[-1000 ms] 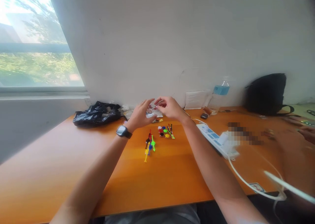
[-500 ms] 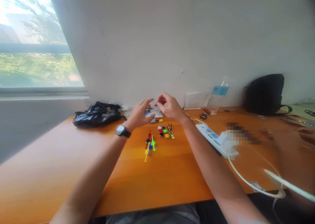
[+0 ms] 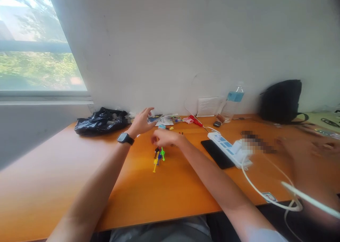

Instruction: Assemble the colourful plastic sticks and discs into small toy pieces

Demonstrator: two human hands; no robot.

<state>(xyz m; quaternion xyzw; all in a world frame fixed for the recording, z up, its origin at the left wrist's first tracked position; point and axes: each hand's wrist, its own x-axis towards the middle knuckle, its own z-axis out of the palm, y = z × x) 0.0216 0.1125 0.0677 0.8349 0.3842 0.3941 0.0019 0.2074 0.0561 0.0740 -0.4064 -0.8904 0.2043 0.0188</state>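
Observation:
Over the desk (image 3: 138,196), my left hand (image 3: 142,122) hovers with fingers spread and nothing in them. My right hand (image 3: 167,138) is lowered, fingers bent and drawn together just behind a small cluster of plastic arrow-shaped pieces. Whatever its fingertips hold is hidden. The cluster has a black arrow piece (image 3: 156,152), a green arrow piece (image 3: 163,153), a blue arrow piece (image 3: 159,159) and a yellow arrow piece (image 3: 155,165). The right hand and forearm mostly cover the small coloured parts behind it.
A black plastic bag (image 3: 102,121) lies at the back left. Small packets and a white paper (image 3: 164,121) sit by the wall. Rightward are a power strip (image 3: 228,150), black flat object (image 3: 216,153), bottle (image 3: 230,107) and backpack (image 3: 280,102). Another person's hands (image 3: 300,150) are blurred.
My right hand has come down and left, from beside my left hand to the arrow pieces, covering the red one. My left hand stays raised and open. The view has shifted slightly.

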